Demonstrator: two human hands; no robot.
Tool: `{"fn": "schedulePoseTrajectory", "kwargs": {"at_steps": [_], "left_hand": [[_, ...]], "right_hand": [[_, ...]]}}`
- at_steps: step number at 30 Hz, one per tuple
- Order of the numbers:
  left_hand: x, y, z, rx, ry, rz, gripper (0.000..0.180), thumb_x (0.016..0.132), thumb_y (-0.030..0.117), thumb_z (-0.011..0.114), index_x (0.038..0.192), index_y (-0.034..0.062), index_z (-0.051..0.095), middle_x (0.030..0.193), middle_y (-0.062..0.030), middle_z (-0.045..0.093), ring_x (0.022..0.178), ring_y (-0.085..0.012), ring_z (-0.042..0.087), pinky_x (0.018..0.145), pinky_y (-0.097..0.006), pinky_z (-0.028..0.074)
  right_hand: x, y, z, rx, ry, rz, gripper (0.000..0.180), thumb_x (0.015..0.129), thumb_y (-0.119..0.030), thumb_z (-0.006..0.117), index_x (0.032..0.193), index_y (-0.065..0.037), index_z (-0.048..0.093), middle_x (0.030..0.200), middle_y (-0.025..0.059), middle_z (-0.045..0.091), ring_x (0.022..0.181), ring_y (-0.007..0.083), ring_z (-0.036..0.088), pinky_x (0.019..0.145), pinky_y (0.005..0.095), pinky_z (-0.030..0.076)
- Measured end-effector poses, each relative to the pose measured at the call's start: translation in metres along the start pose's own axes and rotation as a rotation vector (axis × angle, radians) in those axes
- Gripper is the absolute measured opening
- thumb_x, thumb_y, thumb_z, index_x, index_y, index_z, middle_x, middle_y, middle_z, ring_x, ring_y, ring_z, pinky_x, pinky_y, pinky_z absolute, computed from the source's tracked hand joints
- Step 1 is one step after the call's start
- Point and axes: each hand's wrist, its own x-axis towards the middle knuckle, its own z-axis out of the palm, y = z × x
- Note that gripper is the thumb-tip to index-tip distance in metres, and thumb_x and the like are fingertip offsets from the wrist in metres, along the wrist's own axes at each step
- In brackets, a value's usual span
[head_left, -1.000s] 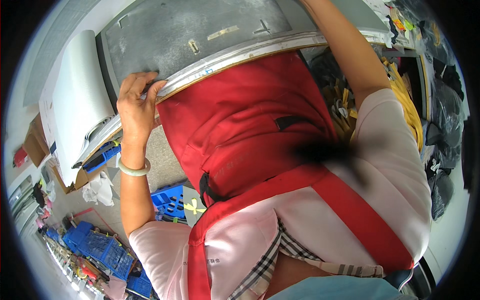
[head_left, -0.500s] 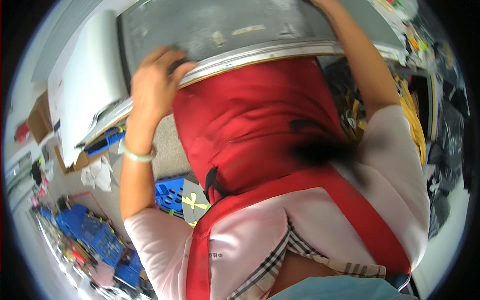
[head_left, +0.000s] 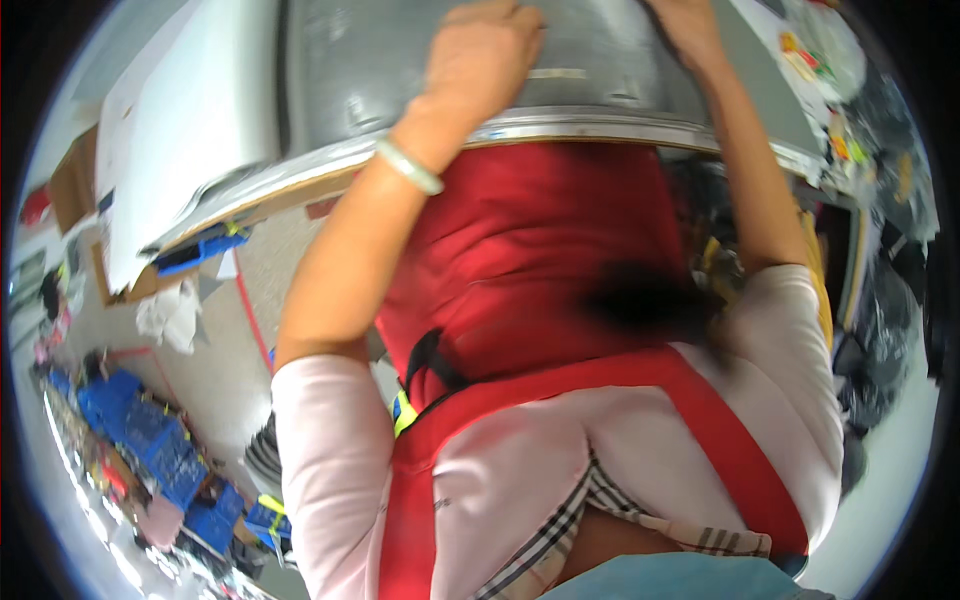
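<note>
Over a dark grey, shiny panel on the table, my left hand is closed, its fingers curled in and slightly blurred. What they hold, if anything, is hidden beneath the hand. Farther right, my right hand reaches to the panel's right side, and the top of the picture cuts off its fingertips. The panel has a few pale marks and scraps on it. A pale metal-like strip runs along the table's near edge, in front of my red apron.
A large white sheet curls over the table's left end. Blue crates stand on the floor at lower left, near a crumpled white piece. Black plastic bags are piled on the right. A clear bag lies at upper right.
My left hand has moved from the table's near edge rightward and farther onto the panel. My right hand stays near the panel's right side. The view has shifted slightly.
</note>
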Motion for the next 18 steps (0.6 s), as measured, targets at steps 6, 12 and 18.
{"fn": "schedulePoseTrajectory", "kwargs": {"at_steps": [6,12,18], "left_hand": [[-0.001,0.008,-0.009,0.024,-0.021,-0.048,0.026,0.097,0.021,0.060,0.119,0.0111,0.071,0.122,-0.0130,0.063,0.124,-0.0352,0.054,0.108,-0.065,0.037],[0.004,0.015,-0.016,0.021,-0.137,-0.099,0.032,0.099,0.021,0.058,0.127,0.0115,0.068,0.133,-0.0155,0.061,0.133,-0.0376,0.050,0.113,-0.068,0.033],[0.004,0.015,-0.016,0.032,-0.144,-0.105,0.031,0.099,0.022,0.058,0.127,0.0112,0.069,0.133,-0.0154,0.061,0.134,-0.0366,0.050,0.113,-0.068,0.032]], "right_hand": [[-0.083,-0.068,-0.040,0.108,-0.407,0.207,0.021,0.099,-0.023,0.068,0.107,-0.004,0.069,0.089,0.0027,0.068,0.078,0.0124,0.061,0.072,0.0273,0.050],[-0.107,-0.070,-0.051,-0.149,-0.447,-0.155,0.019,0.099,-0.022,0.067,0.105,-0.004,0.071,0.089,0.0072,0.067,0.082,0.0201,0.063,0.074,0.0329,0.049],[-0.108,-0.072,-0.041,-0.184,-0.413,-0.337,0.016,0.099,-0.020,0.069,0.102,-0.004,0.070,0.088,0.0054,0.066,0.078,0.0170,0.059,0.073,0.0295,0.048]]}}
